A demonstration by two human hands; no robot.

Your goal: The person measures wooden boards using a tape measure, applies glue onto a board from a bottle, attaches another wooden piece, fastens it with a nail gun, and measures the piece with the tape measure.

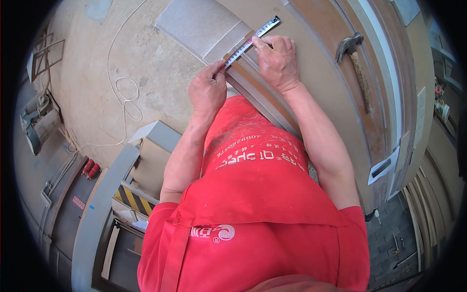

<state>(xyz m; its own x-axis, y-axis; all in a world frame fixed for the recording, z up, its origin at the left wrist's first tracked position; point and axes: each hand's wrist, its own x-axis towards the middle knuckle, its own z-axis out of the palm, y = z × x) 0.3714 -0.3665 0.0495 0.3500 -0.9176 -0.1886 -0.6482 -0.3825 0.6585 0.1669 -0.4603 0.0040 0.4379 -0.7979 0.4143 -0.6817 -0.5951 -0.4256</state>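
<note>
A tape measure blade (243, 47) lies stretched slantwise across a narrow board (262, 80) and the end of a light grey panel (199, 27). My left hand (208, 90) pinches the blade's lower left end, fingers closed. Higher up and to the right, my right hand (278, 63) holds the blade between thumb and fingers, near its dark-tipped end. Both hands are over the edge of the work surface, in front of the red apron (253, 155).
A hammer (357, 70) lies on the brown boards at the right. A white cord (116, 87) loops over the floor at the left. Below it stands a grey cabinet frame (104, 194). A small dark object on white paper (384, 168) is at the lower right.
</note>
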